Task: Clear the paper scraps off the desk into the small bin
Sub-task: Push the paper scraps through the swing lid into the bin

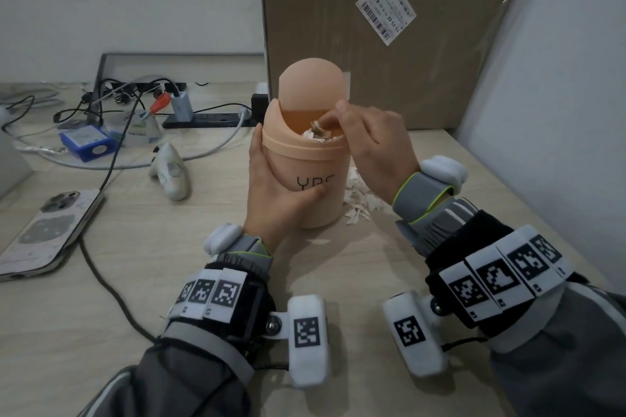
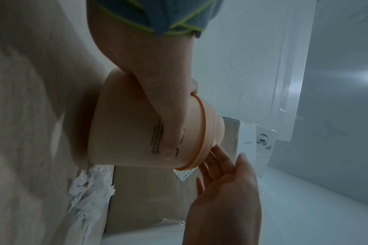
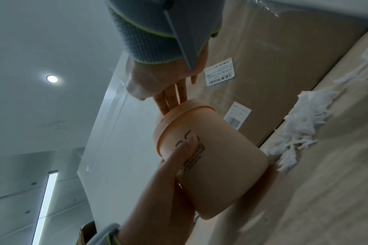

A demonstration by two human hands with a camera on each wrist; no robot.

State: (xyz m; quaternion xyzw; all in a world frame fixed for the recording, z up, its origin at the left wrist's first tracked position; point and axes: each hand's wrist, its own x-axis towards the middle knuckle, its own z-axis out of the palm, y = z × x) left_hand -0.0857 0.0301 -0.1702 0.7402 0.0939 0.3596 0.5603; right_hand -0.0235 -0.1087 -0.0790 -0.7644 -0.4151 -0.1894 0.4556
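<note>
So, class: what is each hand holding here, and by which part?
The left hand grips the small bin around its body, below the rim. The right hand fingers push paper scraps into its opening.

Peach bin (image 1: 315, 176) with black lettering; white paper scraps (image 1: 359, 203) beside it; pale wood-grain desk (image 1: 169, 247); brown cardboard box (image 1: 423, 61), perhaps film-wrapped.

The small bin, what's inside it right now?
White paper scraps show in the mouth of the bin, under the right hand's fingertips. The bin's wall hides anything lower.
</note>
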